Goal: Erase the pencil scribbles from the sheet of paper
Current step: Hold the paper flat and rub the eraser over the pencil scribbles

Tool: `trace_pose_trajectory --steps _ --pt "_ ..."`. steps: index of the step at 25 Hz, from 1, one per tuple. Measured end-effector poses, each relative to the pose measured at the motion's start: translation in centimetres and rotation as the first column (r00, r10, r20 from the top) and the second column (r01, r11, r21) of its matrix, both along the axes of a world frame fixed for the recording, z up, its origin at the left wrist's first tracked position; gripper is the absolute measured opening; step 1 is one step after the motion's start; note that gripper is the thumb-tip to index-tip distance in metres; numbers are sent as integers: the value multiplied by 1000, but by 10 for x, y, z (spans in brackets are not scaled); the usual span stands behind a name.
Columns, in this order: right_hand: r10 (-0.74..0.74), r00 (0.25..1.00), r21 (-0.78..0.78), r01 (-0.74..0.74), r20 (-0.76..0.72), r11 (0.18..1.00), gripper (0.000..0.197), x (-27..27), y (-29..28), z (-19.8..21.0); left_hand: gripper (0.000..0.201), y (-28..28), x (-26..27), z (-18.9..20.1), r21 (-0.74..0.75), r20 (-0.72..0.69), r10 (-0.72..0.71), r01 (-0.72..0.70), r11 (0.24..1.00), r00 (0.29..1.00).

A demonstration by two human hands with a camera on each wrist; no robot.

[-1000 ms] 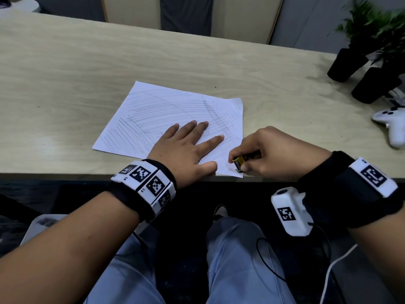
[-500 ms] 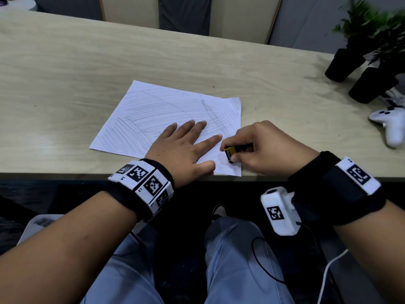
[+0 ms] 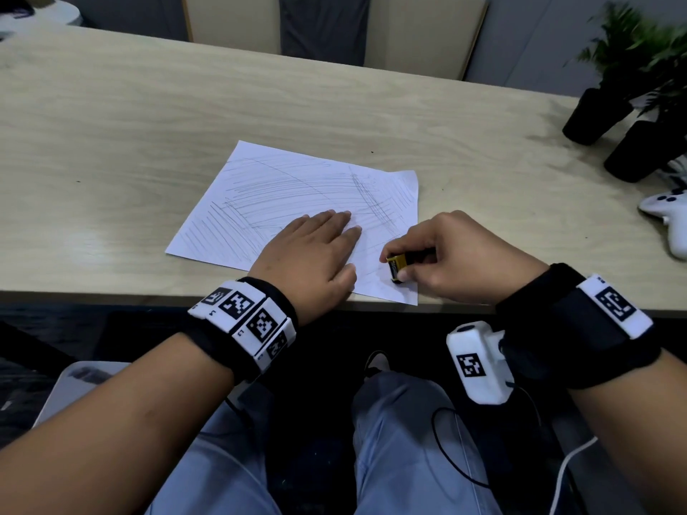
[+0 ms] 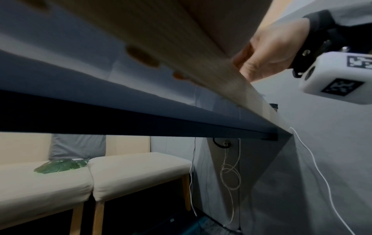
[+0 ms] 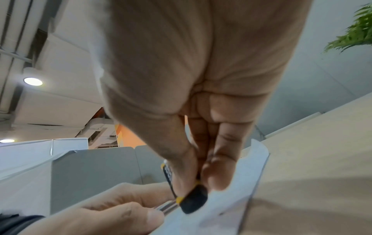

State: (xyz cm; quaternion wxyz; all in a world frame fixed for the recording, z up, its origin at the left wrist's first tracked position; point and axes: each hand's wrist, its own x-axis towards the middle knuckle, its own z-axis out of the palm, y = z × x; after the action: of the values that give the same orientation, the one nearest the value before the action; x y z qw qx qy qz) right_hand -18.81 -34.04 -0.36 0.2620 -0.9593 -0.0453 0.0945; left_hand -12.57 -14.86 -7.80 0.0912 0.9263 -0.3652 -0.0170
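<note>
Pale wood-grain table [image 3: 111,124] carries one sheet of paper [image 3: 260,187] near its front edge, lying flat and slightly skewed, its near right corner almost at the table lip. Pencil scribbles [image 3: 282,195] cover most of the sheet in long slanted strokes, with a denser crosshatched band toward the upper right. Strokes look fainter in the lower right area; how much of that patch is clean cannot be told.

Left hand [image 3: 312,250] lies palm-down on the lower middle of the sheet, fingers straight and close together, thumb out toward the near edge, pressing the paper flat. Its wrist carries a black band with white marker blocks [image 3: 245,321]. The left wrist view shows only the table's edge and underside, a cushioned bench [image 4: 100,171] beyond, and the right hand [image 4: 269,47] seen from below.

Just right of the left thumb, the right hand [image 3: 453,258] pinches an eraser [image 3: 397,267] between thumb and curled fingers. The eraser has a yellow-and-black sleeve and a dark tip; in the right wrist view that tip [image 5: 194,198] is tilted down and touching the paper near its lower right corner, close beside the left thumb [image 5: 124,213].

Far right on the table stand two black pots with green plants [image 3: 602,109], and nearer the edge a white game controller [image 3: 669,221], well apart from the sheet
</note>
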Motion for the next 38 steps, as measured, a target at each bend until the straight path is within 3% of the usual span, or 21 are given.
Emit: trace_pose_trajectory --steps 4,7,11,16,21,27,31,36,38 --pt "99 990 18 -102 102 995 31 9 19 -7 83 3 -2 -2 67 -7 -1 2 998 1000" --pt "116 992 -27 -114 50 993 24 7 17 -8 81 4 -1 -3 93 -15 3 -2 996 1000" --pt "124 990 -78 -129 -74 988 29 6 11 1 74 5 -1 -4 108 -15 1 1 994 1000" --pt "144 988 -44 -141 63 989 30 14 24 -7 62 4 2 0 102 -68 11 -4 995 998" --pt "120 985 -101 -133 -121 986 28 11 12 4 65 4 4 -1 109 -66 23 -16 994 998" --pt "150 988 -47 -149 21 988 26 16 23 -7 62 5 2 -3 83 -35 42 -39 996 999" --pt "132 984 -105 -145 -123 984 27 13 13 4 61 5 -2 -2 114 -21 70 -67 991 997" --pt "168 986 -55 -166 27 985 26 17 29 -4 61 5 -2 -2 100 -18 71 -69 993 997" --pt "165 986 -52 -165 -2 985 26 16 26 -4 61 5 -1 -2 107 -13 70 -68 992 997"
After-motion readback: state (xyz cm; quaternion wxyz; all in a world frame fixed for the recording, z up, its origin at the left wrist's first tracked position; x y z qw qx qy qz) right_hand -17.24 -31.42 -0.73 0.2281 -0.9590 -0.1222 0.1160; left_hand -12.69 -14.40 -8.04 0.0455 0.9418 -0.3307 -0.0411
